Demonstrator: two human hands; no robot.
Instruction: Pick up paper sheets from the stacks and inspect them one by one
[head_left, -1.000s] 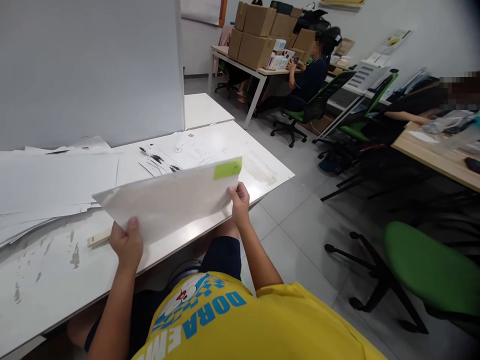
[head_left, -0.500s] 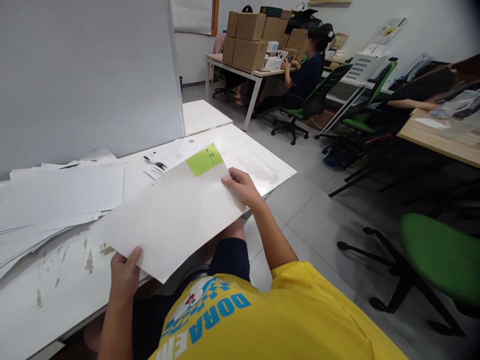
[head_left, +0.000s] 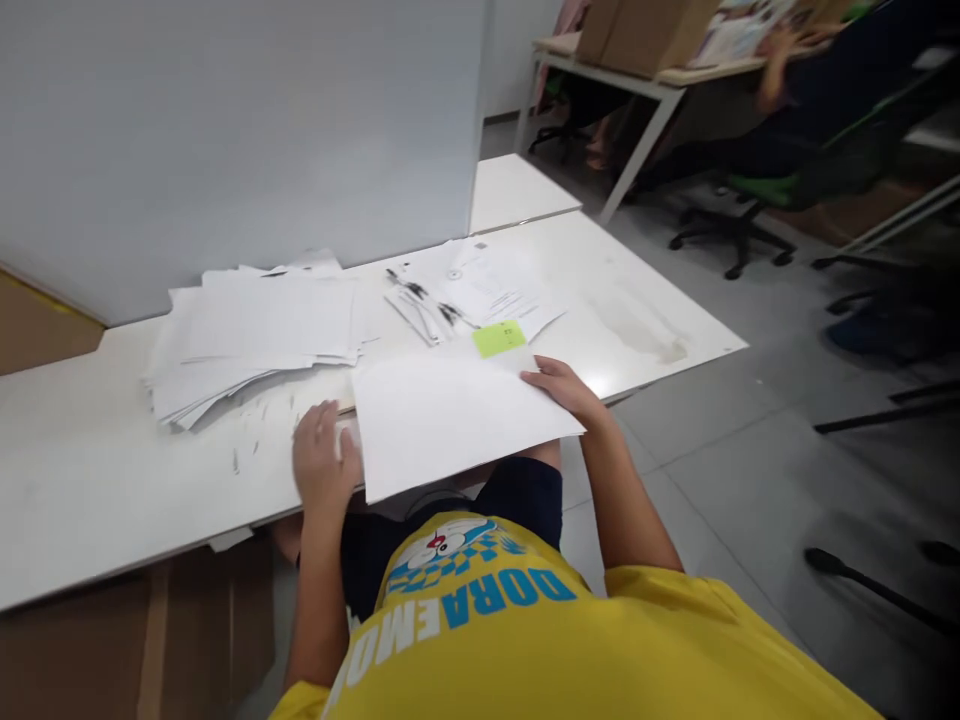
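Note:
A white sheet (head_left: 450, 415) with a green sticky note (head_left: 499, 338) at its far corner lies flat at the front edge of the white table (head_left: 90, 480), its near corner hanging over. My right hand (head_left: 562, 388) grips the sheet's right edge, thumb on top. My left hand (head_left: 321, 462) rests on the table just left of the sheet, fingers stretched flat and holding nothing, thumb near the sheet's edge. A small beige object peeks out between that hand and the sheet.
A loose stack of white papers (head_left: 255, 335) lies behind my left hand. Printed sheets with black clips (head_left: 465, 295) sit beyond the sticky note. A grey partition (head_left: 225, 130) backs the table. A person on a green chair (head_left: 810, 150) sits at a far desk with cardboard boxes (head_left: 645, 25).
The sheet came down from mid-air and now lies flat on the table. My left hand let go of its corner and rests on the tabletop. The camera tilted down and left.

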